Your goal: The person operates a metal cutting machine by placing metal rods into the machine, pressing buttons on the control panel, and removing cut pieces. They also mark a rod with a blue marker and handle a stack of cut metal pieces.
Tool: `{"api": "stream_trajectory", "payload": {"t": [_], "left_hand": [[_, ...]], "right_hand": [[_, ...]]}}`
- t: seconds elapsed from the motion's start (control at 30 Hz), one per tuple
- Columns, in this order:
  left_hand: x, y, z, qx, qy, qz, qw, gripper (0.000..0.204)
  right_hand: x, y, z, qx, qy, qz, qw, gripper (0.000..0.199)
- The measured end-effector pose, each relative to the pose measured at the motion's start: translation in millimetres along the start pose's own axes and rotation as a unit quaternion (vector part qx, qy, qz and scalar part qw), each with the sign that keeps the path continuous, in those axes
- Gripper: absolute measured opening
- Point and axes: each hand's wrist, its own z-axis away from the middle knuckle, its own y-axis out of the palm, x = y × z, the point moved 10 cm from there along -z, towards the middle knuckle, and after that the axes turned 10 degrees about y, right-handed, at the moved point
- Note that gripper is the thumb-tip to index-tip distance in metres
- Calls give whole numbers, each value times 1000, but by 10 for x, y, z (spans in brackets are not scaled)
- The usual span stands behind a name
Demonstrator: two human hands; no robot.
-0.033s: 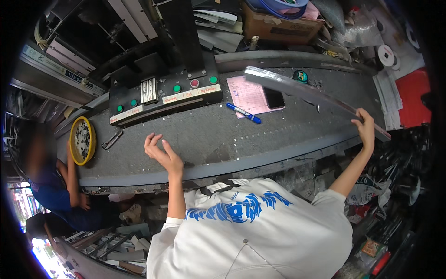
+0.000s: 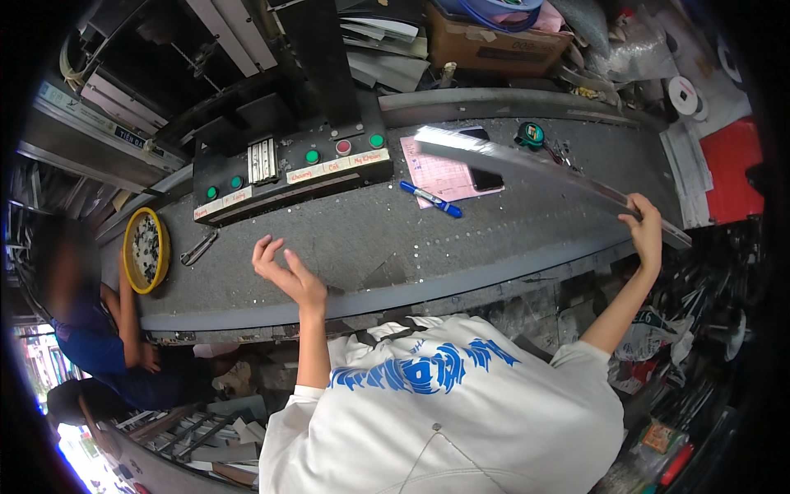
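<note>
Head view: so the main thing here is a long shiny metal bar (image 2: 527,163), slanting up and away to the left from the right grip (image 2: 646,226). That grip is grasping it near its right end, thumb and fingers pinched round it, and a short stub pokes out past the hand. Can't tell if the far end touches anything.

Under the bar from this angle, left of the right grip, you've got a phone (image 2: 487,179) on a pink sheet of paper (image 2: 420,174), with a blue marker (image 2: 430,199) lying across the sheet's near edge. A round green tape measure (image 2: 531,135) sits beyond the bar, farther off than that grip.

The left grip (image 2: 290,276) is released, fingers loosely curled, over the grey bench (image 2: 354,247). Straight beyond it is a dark control box (image 2: 271,196) with green and red buttons. Off to its left there's a small metal tool (image 2: 199,247), then a yellow basket (image 2: 146,289) of little bits, and a person in dark blue (image 2: 95,337) right beside that.
</note>
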Motion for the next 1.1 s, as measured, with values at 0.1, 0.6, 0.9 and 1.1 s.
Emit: {"api": "stream_trajectory", "payload": {"t": [0.1,0.6,0.9,1.1], "left_hand": [[-605,-283,-197,-132,101,99,981,13],[-508,1072,934,446,152,-68,879,57],[-466,1096,820,440,144,-37,885,42],[-834,985,543,369,142,13,918,50]], "right_hand": [[863,383,477,-26,-110,12,994,35],[2002,2605,966,202,-138,-146,958,47],[2091,3010,465,119,-48,43,991,31],[2082,2341,760,167,3,-158,973,23]]}}
